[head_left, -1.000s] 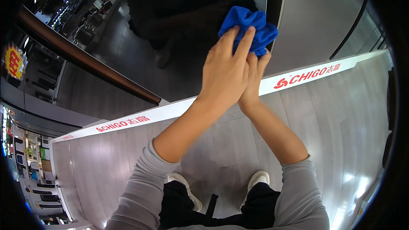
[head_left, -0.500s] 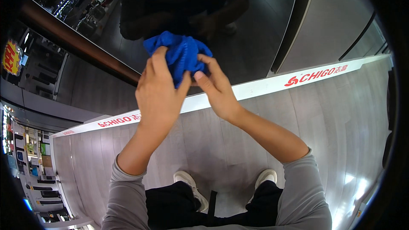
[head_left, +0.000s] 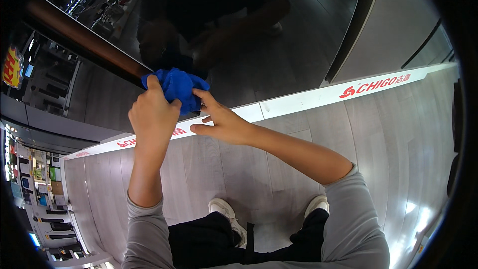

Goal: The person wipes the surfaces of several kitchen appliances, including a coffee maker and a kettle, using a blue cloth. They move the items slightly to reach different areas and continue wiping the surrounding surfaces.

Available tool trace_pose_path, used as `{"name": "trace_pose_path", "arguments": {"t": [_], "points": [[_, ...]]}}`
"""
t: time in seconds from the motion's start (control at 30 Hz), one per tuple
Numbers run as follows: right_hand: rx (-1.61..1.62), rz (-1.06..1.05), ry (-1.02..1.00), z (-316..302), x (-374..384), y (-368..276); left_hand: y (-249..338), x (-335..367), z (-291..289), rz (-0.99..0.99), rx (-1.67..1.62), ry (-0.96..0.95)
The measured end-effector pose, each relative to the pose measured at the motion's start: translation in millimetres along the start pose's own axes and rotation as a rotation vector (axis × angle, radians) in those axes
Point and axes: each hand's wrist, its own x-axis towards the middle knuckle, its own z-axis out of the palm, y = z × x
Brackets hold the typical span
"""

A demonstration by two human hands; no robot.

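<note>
Left hand (head_left: 152,117) is bunching a blue cloth (head_left: 178,88) against the dark glass panel (head_left: 279,60), fingers closed on it; right hand (head_left: 221,122) is steadying it with fingers spread. Wiping stroke under way; next, likely firm, even pressure.

Both forearms rise from the lower edge toward the frame's upper left. The left hand (head_left: 152,114) is curled, knuckles toward the camera, fingers apparently gripping. The right hand (head_left: 221,122) lies just beside it, fingers extended, thumb stretched leftward.

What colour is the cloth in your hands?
Bright blue cloth, clearest in the head view.
</note>
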Motion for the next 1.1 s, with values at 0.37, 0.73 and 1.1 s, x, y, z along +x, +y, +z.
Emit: {"name": "trace_pose_path", "arguments": {"t": [0.37, 0.73, 1.1], "points": [[0.087, 0.005, 0.448, -33.2, -29.2, 24.5, 76.6, -21.1, 31.5, 0.199, -0.249, -0.009], [0.248, 0.024, 0.898, -105.4, -89.8, 18.5, 176.1, -26.5, 59.9, 0.491, -0.688, 0.021], [0.285, 0.076, 1.236, -163.9, -127.4, 61.3, 243.8, -31.7, 102.0, 0.697, -0.71, -0.196]]}}
